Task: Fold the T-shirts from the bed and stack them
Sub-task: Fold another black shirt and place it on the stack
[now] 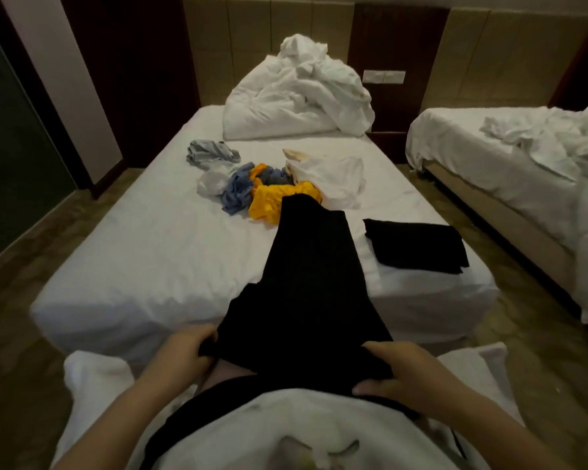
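the left hand (pixel 187 349) curls round the near left corner of a long black t-shirt (pixel 309 273), and the right hand (pixel 404 371) pinches its near right edge, fingers bunched on the cloth. the shirt runs away from both hands up the bed (pixel 143 252). ahead of the right hand lies a folded black t-shirt (pixel 418 245); further beyond, a heap of unfolded shirts (pixel 269 201)

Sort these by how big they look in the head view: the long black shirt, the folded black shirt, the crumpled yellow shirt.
1. Long black shirt, nearest the camera.
2. Folded black shirt.
3. Crumpled yellow shirt, partly covered, so unsure.
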Demonstrator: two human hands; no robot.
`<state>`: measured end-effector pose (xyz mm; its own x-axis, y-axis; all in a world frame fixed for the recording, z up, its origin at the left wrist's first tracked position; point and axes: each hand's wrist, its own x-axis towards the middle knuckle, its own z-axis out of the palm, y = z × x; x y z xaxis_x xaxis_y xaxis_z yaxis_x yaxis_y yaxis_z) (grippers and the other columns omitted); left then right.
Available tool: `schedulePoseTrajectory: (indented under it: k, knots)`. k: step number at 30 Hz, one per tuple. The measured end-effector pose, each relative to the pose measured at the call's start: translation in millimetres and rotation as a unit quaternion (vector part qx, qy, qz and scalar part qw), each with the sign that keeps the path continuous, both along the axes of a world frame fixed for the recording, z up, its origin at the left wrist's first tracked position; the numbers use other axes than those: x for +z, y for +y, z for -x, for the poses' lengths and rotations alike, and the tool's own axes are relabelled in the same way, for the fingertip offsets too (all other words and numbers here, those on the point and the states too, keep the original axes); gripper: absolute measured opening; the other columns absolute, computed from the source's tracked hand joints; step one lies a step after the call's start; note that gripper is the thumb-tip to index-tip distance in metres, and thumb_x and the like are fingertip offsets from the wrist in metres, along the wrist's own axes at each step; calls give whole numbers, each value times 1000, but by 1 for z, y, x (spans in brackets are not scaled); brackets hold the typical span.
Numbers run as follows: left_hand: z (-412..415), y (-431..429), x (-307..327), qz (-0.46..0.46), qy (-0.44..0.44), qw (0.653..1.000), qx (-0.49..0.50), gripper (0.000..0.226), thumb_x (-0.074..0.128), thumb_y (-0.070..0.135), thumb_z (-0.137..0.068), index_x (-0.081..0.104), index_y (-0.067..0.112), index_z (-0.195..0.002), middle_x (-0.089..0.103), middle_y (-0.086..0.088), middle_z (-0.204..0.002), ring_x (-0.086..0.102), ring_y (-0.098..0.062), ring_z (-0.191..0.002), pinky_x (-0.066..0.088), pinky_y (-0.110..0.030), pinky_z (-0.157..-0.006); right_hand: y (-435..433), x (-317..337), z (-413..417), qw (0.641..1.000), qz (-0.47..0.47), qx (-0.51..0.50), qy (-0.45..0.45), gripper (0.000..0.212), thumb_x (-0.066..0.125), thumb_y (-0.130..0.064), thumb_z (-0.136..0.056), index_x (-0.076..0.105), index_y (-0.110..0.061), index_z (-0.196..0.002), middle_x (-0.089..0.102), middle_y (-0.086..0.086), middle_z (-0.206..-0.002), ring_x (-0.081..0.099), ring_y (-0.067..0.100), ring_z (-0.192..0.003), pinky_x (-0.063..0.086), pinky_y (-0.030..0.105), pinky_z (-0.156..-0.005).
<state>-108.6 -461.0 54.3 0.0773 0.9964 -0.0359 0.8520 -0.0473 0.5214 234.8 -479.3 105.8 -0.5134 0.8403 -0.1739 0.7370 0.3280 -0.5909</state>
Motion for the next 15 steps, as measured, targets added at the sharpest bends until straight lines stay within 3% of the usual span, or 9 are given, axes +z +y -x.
schedulePoseTrajectory:
  k: [2,3,5,7,9,11,13,15]
  knots:
    - [6,1,-7,-22,9,999,41,15,62,4,-70,71,12,-79,70,-9,-83,65,-24,-84,36,-22,-65,0,-8,0,999,-51,-12,13,17,63,-56,-76,58,-47,-88,59,-26,-85,56,-2,-82,44,12,-68]
    - [9,1,-8,-35,9,997,62,19,62,-1,-71,73,6,-84,71,-14,-87,65,-28,-86,38,-25,-68,0,-10,0,992,-121,-27,23,26,59,-56,-75,65,-36,-90,59,-21,-85,55,4,-81,43,12,-68]
    - [14,5,-6,-80,11,994,76,16,60,-4,-71,72,0,-81,69,-20,-82,65,-36,-80,43,-34,-69,0,-12,-1,949,-305,-70,35,31,59,-44,-74,70,-17,-87,57,-8,-83,50,9,-78,40,8,-69]
    - [13,7,-3,-114,11,990,78,14,58,-2,-69,69,-2,-78,65,-21,-76,63,-38,-75,45,-38,-67,-3,-6,0,917,-389,-86,28,21,66,-29,-71,69,-12,-81,58,0,-80,47,9,-74,38,11,-67]
    - [7,7,-1,-122,-3,988,94,18,58,-13,-72,66,-3,-83,64,-21,-83,61,-36,-82,42,-37,-71,-9,-4,-1,926,-373,-64,-7,15,70,-24,-65,69,-14,-76,60,0,-76,53,14,-70,40,19,-62]
    - [1,3,-3,-100,-55,989,98,28,52,-18,-72,64,1,-88,65,-16,-90,60,-30,-87,40,-31,-72,-17,-6,-5,951,-301,-15,-73,19,72,-25,-60,69,-22,-79,64,-5,-75,62,16,-64,44,20,-56]
    - [-1,-1,-6,-55,-123,985,107,31,47,-17,-74,61,9,-84,65,-5,-94,59,-23,-90,41,-27,-70,-24,-6,-9,967,-221,3,-127,26,68,-29,-68,69,-27,-93,66,-9,-86,66,14,-75,46,19,-65]
    - [2,-3,-9,-32,-172,977,124,32,48,-16,-77,57,15,-75,65,1,-98,59,-20,-93,42,-25,-71,-29,-1,-14,982,-146,-10,-123,40,49,-46,-77,65,-31,-110,63,-15,-101,61,7,-93,41,15,-78]
